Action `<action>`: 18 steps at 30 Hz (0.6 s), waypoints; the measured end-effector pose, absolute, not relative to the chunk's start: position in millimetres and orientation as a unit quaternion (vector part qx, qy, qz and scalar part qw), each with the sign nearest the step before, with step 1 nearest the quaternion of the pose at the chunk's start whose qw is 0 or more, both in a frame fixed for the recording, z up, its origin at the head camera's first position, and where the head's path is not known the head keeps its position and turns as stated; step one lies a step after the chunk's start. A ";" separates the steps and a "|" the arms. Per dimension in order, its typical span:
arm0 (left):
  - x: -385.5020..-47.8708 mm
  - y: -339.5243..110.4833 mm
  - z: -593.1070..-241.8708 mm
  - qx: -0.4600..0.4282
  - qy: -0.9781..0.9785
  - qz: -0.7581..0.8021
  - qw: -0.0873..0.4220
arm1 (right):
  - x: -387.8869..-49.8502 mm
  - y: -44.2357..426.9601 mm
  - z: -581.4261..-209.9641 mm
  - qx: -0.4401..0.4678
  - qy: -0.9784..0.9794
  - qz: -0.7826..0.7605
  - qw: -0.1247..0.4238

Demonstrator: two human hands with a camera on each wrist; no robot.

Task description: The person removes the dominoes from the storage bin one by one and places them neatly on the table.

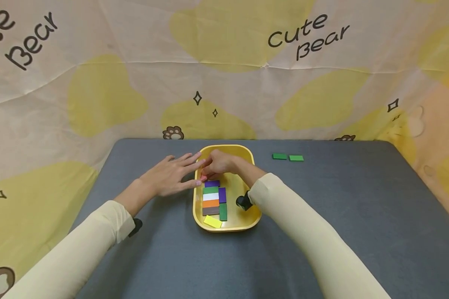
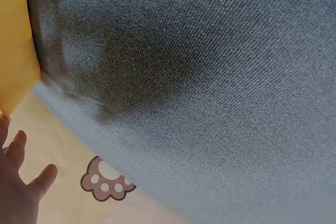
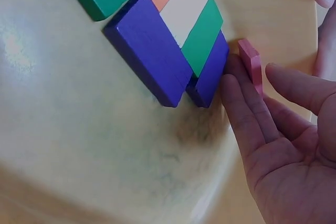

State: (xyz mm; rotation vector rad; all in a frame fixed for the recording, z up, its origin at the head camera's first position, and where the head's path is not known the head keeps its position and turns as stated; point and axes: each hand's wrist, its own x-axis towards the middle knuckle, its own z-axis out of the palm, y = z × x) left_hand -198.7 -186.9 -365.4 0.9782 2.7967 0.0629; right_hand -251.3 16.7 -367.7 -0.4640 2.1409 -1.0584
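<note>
We log the right hand (image 1: 220,162) inside the yellow tray (image 1: 235,189), pinching a pink block (image 3: 251,64) beside a purple block (image 1: 212,183). We note the left hand (image 1: 172,175) at the tray's left edge, fingers (image 1: 192,167) spread wide. Two green blocks (image 1: 279,156) lie on the surface (image 1: 359,187).

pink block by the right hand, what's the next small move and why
Probably lay the pink block flat against the purple block at the row's far end: it looks tipped up between thumb and fingers of the right hand, while the row's blocks lie flat, side by side.
</note>
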 end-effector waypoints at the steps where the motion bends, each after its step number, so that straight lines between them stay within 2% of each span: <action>1: -198.2 -187.1 -365.1 0.331 0.939 0.022 0.087 | -251.3 16.7 -367.6 -0.183 0.827 -0.405 0.346; 18: -198.1 -188.1 -365.8 0.339 0.937 0.027 0.079 | -250.7 14.3 -369.9 -0.197 0.850 -0.373 0.316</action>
